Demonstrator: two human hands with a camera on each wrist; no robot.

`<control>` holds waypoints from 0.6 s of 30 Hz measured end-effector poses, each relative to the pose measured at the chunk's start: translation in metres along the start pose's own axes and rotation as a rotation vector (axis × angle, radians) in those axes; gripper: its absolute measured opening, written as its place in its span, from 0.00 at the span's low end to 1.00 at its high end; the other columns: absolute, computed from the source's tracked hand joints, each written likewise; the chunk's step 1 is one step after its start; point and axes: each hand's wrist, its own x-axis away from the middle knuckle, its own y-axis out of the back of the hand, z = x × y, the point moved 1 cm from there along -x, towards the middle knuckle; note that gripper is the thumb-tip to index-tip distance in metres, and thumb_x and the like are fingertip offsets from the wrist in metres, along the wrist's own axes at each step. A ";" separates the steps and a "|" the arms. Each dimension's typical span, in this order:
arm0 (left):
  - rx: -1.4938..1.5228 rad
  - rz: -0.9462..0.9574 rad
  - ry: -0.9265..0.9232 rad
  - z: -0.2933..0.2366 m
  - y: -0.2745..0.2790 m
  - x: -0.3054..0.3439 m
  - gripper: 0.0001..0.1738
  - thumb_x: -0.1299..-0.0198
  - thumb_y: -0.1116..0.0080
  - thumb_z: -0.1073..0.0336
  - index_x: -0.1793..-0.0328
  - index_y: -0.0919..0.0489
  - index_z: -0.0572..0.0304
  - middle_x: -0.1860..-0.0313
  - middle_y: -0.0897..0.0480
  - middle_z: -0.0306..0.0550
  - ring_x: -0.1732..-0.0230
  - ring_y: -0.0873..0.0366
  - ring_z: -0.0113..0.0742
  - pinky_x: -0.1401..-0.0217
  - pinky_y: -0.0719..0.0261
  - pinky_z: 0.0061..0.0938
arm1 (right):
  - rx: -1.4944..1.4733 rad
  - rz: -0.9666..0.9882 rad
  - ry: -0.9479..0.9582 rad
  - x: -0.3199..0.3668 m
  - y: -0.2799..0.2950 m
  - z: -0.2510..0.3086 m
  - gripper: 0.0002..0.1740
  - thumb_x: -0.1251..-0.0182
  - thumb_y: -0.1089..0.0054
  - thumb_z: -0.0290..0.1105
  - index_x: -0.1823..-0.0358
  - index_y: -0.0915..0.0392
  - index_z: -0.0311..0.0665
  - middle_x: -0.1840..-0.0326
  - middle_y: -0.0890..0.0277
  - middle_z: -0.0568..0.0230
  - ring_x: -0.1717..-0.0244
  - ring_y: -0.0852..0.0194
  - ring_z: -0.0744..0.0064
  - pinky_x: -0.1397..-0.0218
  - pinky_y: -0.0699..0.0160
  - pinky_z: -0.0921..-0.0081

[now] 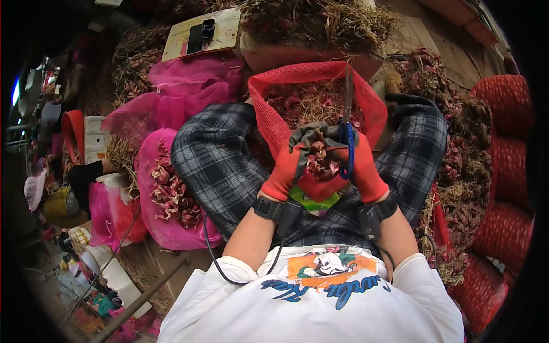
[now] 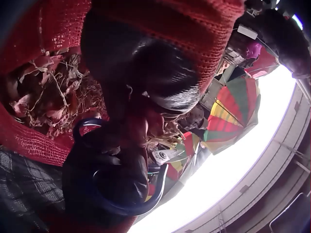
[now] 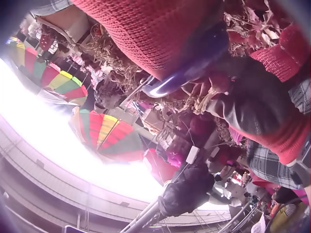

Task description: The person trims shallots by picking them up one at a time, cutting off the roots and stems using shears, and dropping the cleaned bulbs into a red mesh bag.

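Observation:
Both hands wear red knit gloves with dark coated palms and fingers. My left hand point(image 1: 293, 159) holds a small bunch of shallots point(image 1: 319, 155) over the near rim of a red mesh sack point(image 1: 264, 117). My right hand point(image 1: 365, 168) grips scissors point(image 1: 350, 143) by their blue handles, their blades pointing away from me over the sack. Its fingers are close against the shallots too. In the left wrist view, the blue handle loop point(image 2: 155, 201) rings the dark glove fingers. Reddish skins and dry stalks point(image 1: 303, 111) lie inside the sack, between my knees.
At the left knee sits a pink mesh bag of shallots point(image 1: 171, 194). Piled shallots point(image 1: 457, 166) lie on the right, beside full red sacks point(image 1: 509, 160). A board point(image 1: 226, 28) bearing a phone point(image 1: 195, 40) and dried stalks point(image 1: 320, 23) are ahead.

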 end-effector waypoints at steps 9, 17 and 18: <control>-0.264 0.124 -0.141 -0.003 -0.003 0.003 0.23 0.37 0.48 0.74 0.36 0.37 0.66 0.58 0.28 0.39 0.56 0.26 0.27 0.53 0.25 0.21 | -0.324 0.156 -0.001 0.000 -0.001 0.003 0.14 0.42 0.40 0.23 0.55 0.27 0.33 0.66 0.23 0.65 0.69 0.25 0.79 0.70 0.23 0.80; 0.290 0.140 0.169 -0.011 -0.001 -0.006 0.24 0.33 0.50 0.60 0.35 0.38 0.62 0.55 0.28 0.39 0.57 0.27 0.25 0.57 0.26 0.18 | 0.222 -0.011 0.265 -0.007 0.000 -0.005 0.12 0.42 0.40 0.23 0.56 0.28 0.32 0.64 0.23 0.64 0.65 0.26 0.80 0.63 0.24 0.80; 0.223 0.170 0.198 -0.014 -0.001 -0.008 0.25 0.34 0.47 0.62 0.35 0.37 0.62 0.54 0.28 0.38 0.55 0.27 0.24 0.59 0.26 0.17 | 0.155 0.025 0.218 -0.005 -0.001 -0.007 0.12 0.43 0.40 0.23 0.57 0.28 0.32 0.64 0.23 0.64 0.65 0.26 0.80 0.62 0.25 0.80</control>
